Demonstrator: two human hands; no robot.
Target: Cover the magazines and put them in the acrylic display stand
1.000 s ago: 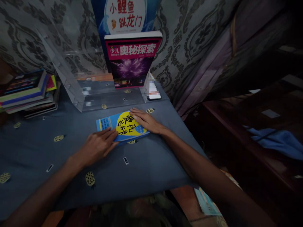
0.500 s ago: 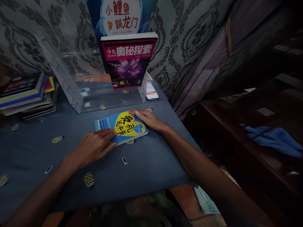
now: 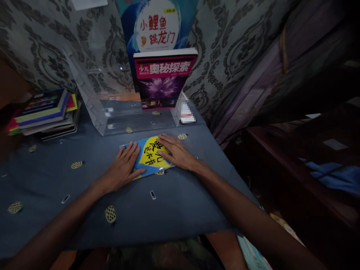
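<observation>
A blue book (image 3: 150,155) with a yellow patch and black Chinese characters lies flat on the cloth-covered table. My left hand (image 3: 125,165) rests on its left part, fingers stretched out and the thumb along the near edge. Across the right part lies my right hand (image 3: 174,152), palm down with its fingers spread on the cover. Both hands are open, and they hide the two ends of the book. Behind it stands a clear acrylic rack (image 3: 132,122).
In the rack stand a magenta-and-black book (image 3: 165,82) and a taller blue book (image 3: 157,22) behind it. A stack of books (image 3: 46,110) lies at the left. A patterned curtain (image 3: 239,41) hangs behind. Right of the table is dark red furniture (image 3: 270,153) with a blue cloth (image 3: 334,174).
My right hand has slid further onto the cover, covering more of it. My left hand has flattened, its fingers now spread on the book. The view has shifted slightly left.
</observation>
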